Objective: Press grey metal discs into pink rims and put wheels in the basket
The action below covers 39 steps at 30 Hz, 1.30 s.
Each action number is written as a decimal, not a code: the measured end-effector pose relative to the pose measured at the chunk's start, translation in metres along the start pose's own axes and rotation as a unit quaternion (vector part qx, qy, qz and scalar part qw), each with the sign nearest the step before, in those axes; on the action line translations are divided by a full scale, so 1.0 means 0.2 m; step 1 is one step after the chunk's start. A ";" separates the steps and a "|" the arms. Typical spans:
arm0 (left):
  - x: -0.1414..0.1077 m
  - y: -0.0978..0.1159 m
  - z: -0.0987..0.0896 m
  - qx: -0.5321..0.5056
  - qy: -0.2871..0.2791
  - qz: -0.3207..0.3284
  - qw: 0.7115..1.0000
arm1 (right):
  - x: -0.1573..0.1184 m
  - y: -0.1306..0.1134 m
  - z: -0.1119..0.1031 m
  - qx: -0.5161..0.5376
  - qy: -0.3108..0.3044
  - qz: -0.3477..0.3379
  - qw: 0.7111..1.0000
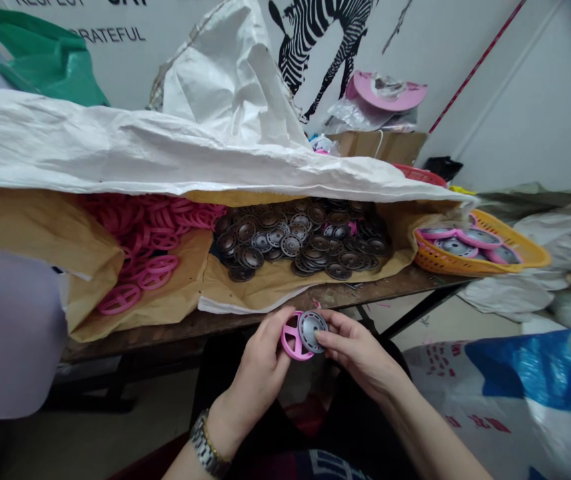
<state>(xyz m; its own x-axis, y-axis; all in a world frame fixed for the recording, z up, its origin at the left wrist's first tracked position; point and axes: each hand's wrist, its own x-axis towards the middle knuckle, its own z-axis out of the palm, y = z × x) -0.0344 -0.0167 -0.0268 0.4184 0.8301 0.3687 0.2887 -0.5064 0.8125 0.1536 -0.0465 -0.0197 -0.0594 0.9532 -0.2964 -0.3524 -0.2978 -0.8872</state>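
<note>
My left hand (264,353) is closed on the rim of a pink spoked plastic wheel (291,348) in front of my lap. Between the thumb and fingers of my right hand (353,350) is a grey slotted disc (309,328), which overlaps the right part of the pink wheel. Whether the two are joined or only touching, I cannot tell. Beyond my hands, loose pink wheels (158,263) lie in the left part of a paper-lined sack. A heap of dark grey discs (290,245) fills its middle and right.
The opened sack (245,303) lies along a worn table (165,331). An orange basket (530,250) at the right holds several pink-rimmed grey wheels (458,247). A pale purple panel (10,333) stands at the left. A plastic bag with blue (530,367) lies at the lower right.
</note>
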 end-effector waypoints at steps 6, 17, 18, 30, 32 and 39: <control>0.02 0.10 0.01 -0.288 -0.110 -0.237 0.921 | 0.02 0.01 -0.05 -0.063 0.038 -0.068 0.995; 0.02 0.09 0.07 -0.289 -0.049 -0.254 0.922 | -0.03 0.08 0.03 -0.293 0.083 -0.207 0.930; 0.02 0.09 0.06 -0.301 -0.049 -0.257 0.917 | -0.03 0.07 0.03 -0.273 0.083 -0.197 0.938; 0.01 0.10 0.06 -0.201 -0.074 -0.174 0.961 | -0.07 0.05 0.03 -0.222 0.067 -0.169 0.958; 0.01 0.10 0.08 -0.173 -0.056 -0.163 0.970 | -0.08 0.05 0.04 -0.230 0.080 -0.181 0.953; 0.04 0.11 0.09 -0.134 -0.081 -0.153 0.976 | -0.06 0.05 0.03 -0.197 0.086 -0.164 0.963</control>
<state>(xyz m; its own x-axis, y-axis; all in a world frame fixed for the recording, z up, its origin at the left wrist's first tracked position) -0.0095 -0.0245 -0.0133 0.4854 0.8737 0.0320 0.1954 -0.1441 0.9701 0.1457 -0.0597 -0.0229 0.1624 0.9867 -0.0023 0.0571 -0.0117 -0.9983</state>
